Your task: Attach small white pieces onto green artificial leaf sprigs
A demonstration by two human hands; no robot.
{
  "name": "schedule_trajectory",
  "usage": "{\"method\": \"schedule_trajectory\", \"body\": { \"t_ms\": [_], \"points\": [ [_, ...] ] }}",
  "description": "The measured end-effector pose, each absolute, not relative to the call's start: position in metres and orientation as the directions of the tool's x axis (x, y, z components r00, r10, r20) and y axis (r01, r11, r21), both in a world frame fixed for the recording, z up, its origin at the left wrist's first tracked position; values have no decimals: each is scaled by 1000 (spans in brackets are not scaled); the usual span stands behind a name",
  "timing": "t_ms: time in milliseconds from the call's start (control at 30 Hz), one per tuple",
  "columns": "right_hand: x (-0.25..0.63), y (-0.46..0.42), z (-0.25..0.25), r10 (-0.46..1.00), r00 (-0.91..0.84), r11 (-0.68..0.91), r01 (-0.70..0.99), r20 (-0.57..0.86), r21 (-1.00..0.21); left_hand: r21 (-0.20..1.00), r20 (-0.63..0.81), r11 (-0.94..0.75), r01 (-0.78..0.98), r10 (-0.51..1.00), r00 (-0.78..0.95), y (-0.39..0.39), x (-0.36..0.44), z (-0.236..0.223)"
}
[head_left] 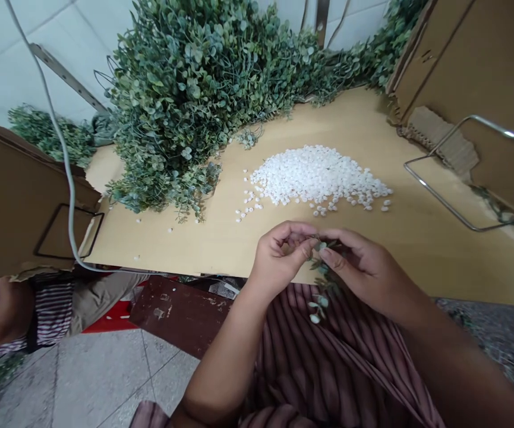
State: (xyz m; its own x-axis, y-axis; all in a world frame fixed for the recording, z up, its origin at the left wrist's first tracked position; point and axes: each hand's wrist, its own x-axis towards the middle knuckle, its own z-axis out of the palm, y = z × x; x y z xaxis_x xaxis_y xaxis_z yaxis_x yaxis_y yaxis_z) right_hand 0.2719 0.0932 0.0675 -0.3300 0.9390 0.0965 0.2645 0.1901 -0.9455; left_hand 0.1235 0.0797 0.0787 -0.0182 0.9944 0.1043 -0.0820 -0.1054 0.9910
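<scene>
Both hands are close together above the front edge of the tan table. My left hand (283, 255) pinches the upper part of a small artificial leaf sprig (321, 267) between thumb and fingers. From the other side my right hand (357, 261) grips the same sprig, thumb pressed on a leaf. The sprig's lower leaves hang down in front of the striped clothing. Whether a small white piece is also between the fingertips, I cannot tell. Just beyond the hands lies a heap of small white plastic pieces (314, 172).
A large pile of artificial greenery (185, 95) covers the table's back left. Cardboard (483, 89) and a metal wire frame (444, 205) stand at the right. A grey cable (60, 131) runs down the left side. Another person (47, 309) sits at the lower left.
</scene>
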Motion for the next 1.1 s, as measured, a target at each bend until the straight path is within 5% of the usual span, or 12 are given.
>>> {"method": "schedule_trajectory", "body": {
  "t_ms": [267,400,633,733,867,1100],
  "points": [
    [266,92,63,960,-221,241,338,172,-910,939,251,-196,283,952,-174,86,83,82],
    [265,91,59,960,-196,259,360,199,-896,772,249,65,632,884,-396,95,35,81],
    [262,87,54,942,-213,323,356,260,-877,648,274,78,758,904,-327,107,25,66],
    [261,86,53,949,-197,301,346,245,-889,758,207,100,645,900,-383,108,32,68],
    [258,85,55,947,-198,308,342,252,-888,980,-16,92,176,920,-392,101,56,74],
    [256,83,60,953,-210,279,334,218,-900,974,-125,113,-196,991,-50,86,115,78]
  ]
}}
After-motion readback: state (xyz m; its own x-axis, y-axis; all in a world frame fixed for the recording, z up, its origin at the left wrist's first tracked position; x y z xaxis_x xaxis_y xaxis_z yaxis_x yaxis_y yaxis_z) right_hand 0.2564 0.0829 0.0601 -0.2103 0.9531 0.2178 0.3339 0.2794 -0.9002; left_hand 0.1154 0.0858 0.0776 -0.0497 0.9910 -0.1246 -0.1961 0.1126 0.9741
